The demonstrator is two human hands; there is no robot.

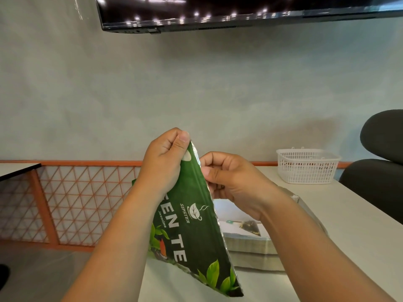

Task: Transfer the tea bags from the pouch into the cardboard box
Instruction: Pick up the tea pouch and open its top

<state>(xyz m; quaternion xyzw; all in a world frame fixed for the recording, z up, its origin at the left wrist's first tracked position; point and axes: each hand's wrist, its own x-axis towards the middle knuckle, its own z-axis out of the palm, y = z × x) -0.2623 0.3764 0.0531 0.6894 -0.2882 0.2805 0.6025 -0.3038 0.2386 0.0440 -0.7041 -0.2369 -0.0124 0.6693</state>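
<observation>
Fingers [182, 139] of the left hand [165, 164] pinch one lip of the green pouch [192, 236]; the right hand [229, 177] pinches the opposite lip; pouch held tilted above the counter [327, 214]; cardboard box [248, 245] just behind it, a tea bag [250, 226] inside; white basket [307, 165] farther right.
</observation>
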